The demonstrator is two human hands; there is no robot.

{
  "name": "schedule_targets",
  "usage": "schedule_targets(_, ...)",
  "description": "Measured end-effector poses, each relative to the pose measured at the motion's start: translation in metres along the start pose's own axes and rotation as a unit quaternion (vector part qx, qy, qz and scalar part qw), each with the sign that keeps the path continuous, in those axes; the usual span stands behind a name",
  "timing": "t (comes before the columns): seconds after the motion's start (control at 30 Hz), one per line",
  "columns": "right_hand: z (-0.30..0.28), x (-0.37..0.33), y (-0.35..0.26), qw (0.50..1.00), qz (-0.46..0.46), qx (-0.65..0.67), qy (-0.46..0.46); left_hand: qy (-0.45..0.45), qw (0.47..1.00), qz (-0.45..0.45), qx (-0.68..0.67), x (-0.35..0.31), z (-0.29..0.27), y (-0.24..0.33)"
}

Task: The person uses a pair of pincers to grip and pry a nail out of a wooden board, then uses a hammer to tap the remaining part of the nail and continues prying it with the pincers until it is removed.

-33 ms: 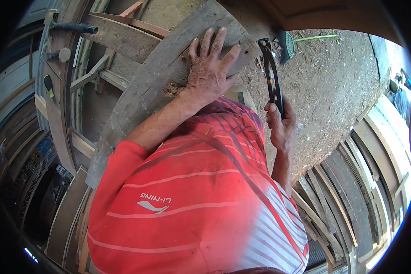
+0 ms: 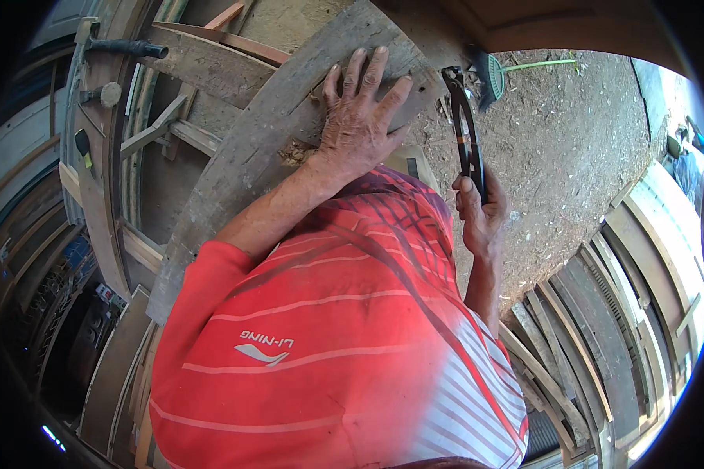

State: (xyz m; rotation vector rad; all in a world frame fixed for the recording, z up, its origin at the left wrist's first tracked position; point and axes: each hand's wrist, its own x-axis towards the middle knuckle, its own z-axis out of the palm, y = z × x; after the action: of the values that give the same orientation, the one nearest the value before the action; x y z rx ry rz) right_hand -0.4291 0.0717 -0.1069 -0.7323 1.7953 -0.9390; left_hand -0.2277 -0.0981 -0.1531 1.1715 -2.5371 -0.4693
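My left hand [image 2: 360,117] lies flat on a wide weathered grey plank [image 2: 242,148], its fingers spread and pressed to the wood. The plank runs slantwise from the far middle to the near left, in front of my body. Beside a rough broken patch [image 2: 296,152] in the plank rests my left wrist. On the right, my right hand [image 2: 483,211] is closed round the grip of a slim black hacksaw [image 2: 465,125]. The saw points away from me, apart from the plank's right edge. My palm and fingers partly hide its handle.
At the left, a hammer [image 2: 125,47] with a dark grip, a second hammer [image 2: 105,94] and a dark-handled tool [image 2: 84,147] lie on timber. A green broom or rake [image 2: 494,76] lies on the littered ground. Stacked boards [image 2: 587,344] stand at the near right. Brown panel [image 2: 563,27] overhangs the far right.
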Motion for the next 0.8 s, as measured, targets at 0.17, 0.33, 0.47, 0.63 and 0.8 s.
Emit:
schedule_targets(0.17,0.007,-0.005,0.003,1.0,0.0,-0.015,0.012,-0.014,1.0,0.001,0.007,0.004,-0.006,0.003)
schedule_targets(0.33,0.016,-0.008,0.0,1.0,0.006,0.005,0.015,-0.021,1.0,0.003,0.012,0.004,-0.007,0.002)
schedule_targets(0.47,0.021,-0.01,0.002,1.0,0.007,-0.004,0.026,-0.015,1.0,0.011,0.01,0.002,-0.007,0.0)
schedule_targets(0.63,0.026,-0.012,0.002,0.998,-0.019,-0.04,0.033,0.012,0.999,-0.013,-0.034,0.003,-0.005,-0.002)
schedule_targets(0.8,0.038,-0.016,-0.005,0.999,-0.004,-0.014,0.047,0.037,0.996,0.012,-0.077,-0.004,-0.011,-0.013)
